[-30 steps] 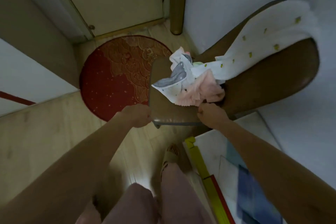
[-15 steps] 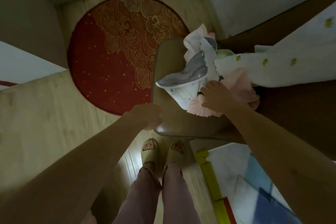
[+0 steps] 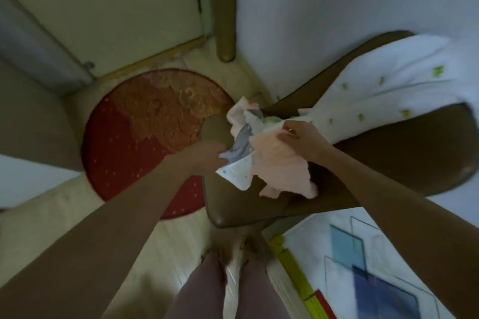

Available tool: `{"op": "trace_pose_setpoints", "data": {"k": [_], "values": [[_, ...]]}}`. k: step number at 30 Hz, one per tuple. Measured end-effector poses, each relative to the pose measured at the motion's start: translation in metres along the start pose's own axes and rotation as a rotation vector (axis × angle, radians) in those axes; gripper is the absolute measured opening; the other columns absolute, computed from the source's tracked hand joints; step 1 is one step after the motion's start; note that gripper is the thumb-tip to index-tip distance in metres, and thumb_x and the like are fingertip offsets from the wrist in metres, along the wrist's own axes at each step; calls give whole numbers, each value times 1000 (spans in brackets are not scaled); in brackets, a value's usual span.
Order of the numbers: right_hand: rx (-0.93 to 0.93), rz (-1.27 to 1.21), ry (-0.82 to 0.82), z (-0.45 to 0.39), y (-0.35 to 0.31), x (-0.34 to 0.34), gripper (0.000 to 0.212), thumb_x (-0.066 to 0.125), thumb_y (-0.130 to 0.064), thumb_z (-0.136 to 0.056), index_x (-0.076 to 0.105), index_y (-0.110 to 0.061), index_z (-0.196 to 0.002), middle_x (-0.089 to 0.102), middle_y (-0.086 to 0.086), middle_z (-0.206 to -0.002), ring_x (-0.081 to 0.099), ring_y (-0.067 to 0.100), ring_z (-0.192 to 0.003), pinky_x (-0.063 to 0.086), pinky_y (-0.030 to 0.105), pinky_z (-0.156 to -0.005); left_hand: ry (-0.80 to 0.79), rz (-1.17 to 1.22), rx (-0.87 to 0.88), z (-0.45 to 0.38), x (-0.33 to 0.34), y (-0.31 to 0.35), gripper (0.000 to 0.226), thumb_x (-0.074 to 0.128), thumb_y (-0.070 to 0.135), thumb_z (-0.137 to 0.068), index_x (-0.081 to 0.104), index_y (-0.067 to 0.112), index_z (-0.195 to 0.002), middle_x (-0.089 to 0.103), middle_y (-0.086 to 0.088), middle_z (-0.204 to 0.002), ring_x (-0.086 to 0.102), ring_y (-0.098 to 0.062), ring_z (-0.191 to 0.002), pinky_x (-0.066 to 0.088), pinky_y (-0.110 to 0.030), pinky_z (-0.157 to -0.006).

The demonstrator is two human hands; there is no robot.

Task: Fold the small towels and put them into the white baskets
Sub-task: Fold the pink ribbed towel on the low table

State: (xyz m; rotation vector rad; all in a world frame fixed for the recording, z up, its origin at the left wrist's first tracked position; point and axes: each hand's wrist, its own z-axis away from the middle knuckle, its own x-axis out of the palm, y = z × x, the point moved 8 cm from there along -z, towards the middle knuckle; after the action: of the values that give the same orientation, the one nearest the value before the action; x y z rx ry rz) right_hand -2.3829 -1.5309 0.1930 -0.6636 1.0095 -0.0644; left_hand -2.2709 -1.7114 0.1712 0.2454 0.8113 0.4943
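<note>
While blurred, L hand (image 3: 207,154) grip unclear, R hand (image 3: 302,138) pinches pink towel (image 3: 282,168)

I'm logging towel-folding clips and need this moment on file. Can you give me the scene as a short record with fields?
setting: brown stool by a round red rug, wooden floor
towels: crumpled pile on the stool; none folded yet
left hand: grips the grey and white towel at its edge
right hand: pinches the pink towel from above, lifting it
large white cloth: draped over a brown seat on the right
white baskets: not in view
progress: sorting towels out of the pile
</note>
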Motion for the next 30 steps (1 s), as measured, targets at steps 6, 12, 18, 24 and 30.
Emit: {"op": "trace_pose_setpoints", "data": {"k": [6,12,18,24,30], "values": [[85,-282,324,101,-36,-107,25,54,-24,-97,55,-1,-86,43,1,-64,36,8,-53,27,16,-49,69,529,269,35,-58,88,37,51,39,-97,63,9,-114,68,-13,-107,61,-28,-94,47,-41,-85],[216,-616,610,210,-26,-128,20,59,-22,-95,56,-11,-79,47,5,-66,42,11,-56,34,23,-54,-39,380,450,69,-47,167,43,56,58,-87,67,20,-69,64,9,-67,59,-6,-69,42,-25,-67],[419,-682,861,315,10,-132,30,59,-17,-93,51,5,-74,46,8,-69,45,14,-63,40,30,-61,96,407,821,138,-60,252,27,57,29,-95,54,11,-75,47,1,-65,43,-7,-59,35,-20,-59],[454,-600,661,380,16,-135,17,67,-20,-89,58,-6,-94,63,11,-95,58,18,-85,49,34,-82,11,212,1076,211,-40,334,18,56,25,-96,65,21,-80,59,23,-61,50,9,-58,35,-5,-58],[67,-821,529,401,-18,-162,37,65,-19,-89,58,-25,-125,60,-13,-124,52,-6,-112,40,14,-94,-118,64,1160,249,-27,365,19,60,26,-93,70,41,-85,66,28,-76,57,13,-74,37,1,-68]]}}
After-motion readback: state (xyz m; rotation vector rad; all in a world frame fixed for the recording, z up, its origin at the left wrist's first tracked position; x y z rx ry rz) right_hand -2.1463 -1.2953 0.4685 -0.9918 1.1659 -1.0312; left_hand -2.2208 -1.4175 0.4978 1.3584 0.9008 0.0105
